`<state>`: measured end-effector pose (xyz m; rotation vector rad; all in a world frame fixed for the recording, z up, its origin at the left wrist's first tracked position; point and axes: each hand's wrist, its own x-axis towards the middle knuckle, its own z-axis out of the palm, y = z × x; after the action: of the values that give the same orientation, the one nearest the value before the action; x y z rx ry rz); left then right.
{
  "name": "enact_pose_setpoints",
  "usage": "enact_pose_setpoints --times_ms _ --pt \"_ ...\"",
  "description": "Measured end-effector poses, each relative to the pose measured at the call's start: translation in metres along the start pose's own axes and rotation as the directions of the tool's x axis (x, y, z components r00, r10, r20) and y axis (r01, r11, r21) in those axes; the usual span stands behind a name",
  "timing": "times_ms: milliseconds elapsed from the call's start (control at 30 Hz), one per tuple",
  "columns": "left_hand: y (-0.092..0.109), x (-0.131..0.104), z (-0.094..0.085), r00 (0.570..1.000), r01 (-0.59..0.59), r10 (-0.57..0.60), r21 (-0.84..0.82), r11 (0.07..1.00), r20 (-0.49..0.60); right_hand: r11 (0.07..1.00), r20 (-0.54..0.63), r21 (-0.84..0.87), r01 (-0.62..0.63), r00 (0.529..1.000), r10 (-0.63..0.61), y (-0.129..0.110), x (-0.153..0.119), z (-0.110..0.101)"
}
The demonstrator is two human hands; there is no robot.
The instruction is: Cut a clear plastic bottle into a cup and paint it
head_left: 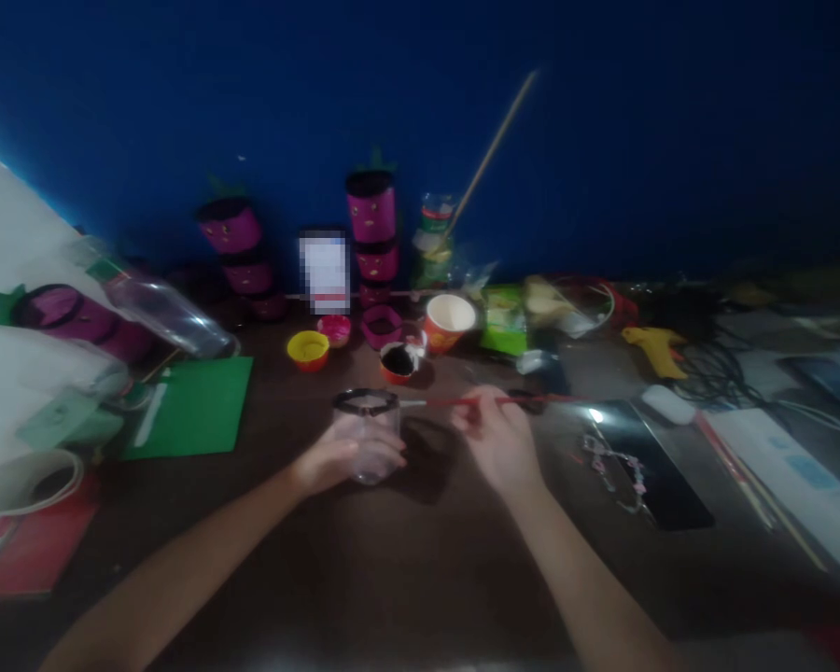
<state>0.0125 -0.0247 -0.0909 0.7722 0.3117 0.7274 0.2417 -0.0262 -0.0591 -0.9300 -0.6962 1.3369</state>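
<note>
My left hand is wrapped round a clear plastic cup with a black-painted band along its rim. In my right hand a thin red paintbrush is pinched, lying level. Its pale tip end points left at the cup, close to the black band; blur hides whether they touch. Just behind stands a small orange pot of black paint, with torn white foil at its edge. A yellow paint pot and a pink paint pot sit to its left.
An orange paper cup stands behind the paint. Purple stacked cup figures line the wall. Green card and a plastic bottle lie left. A phone, a bracelet and a yellow glue gun are right.
</note>
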Motion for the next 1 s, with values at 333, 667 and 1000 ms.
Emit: enact_pose_setpoints --times_ms 333,667,1000 --pt "0.008 0.0 0.003 1.0 -0.014 0.013 -0.102 0.995 -0.014 0.996 -0.062 -0.013 0.089 0.994 -0.09 -0.001 0.012 -0.01" --pt "0.008 0.001 0.002 0.992 -0.058 0.038 -0.161 0.985 -0.123 0.896 -0.098 -0.351 0.27 0.942 -0.322 0.001 0.022 -0.003" --pt "0.009 0.003 -0.001 0.987 -0.06 0.026 -0.209 0.976 -0.162 0.67 0.059 -0.657 0.345 0.91 -0.411 0.014 0.027 0.01"
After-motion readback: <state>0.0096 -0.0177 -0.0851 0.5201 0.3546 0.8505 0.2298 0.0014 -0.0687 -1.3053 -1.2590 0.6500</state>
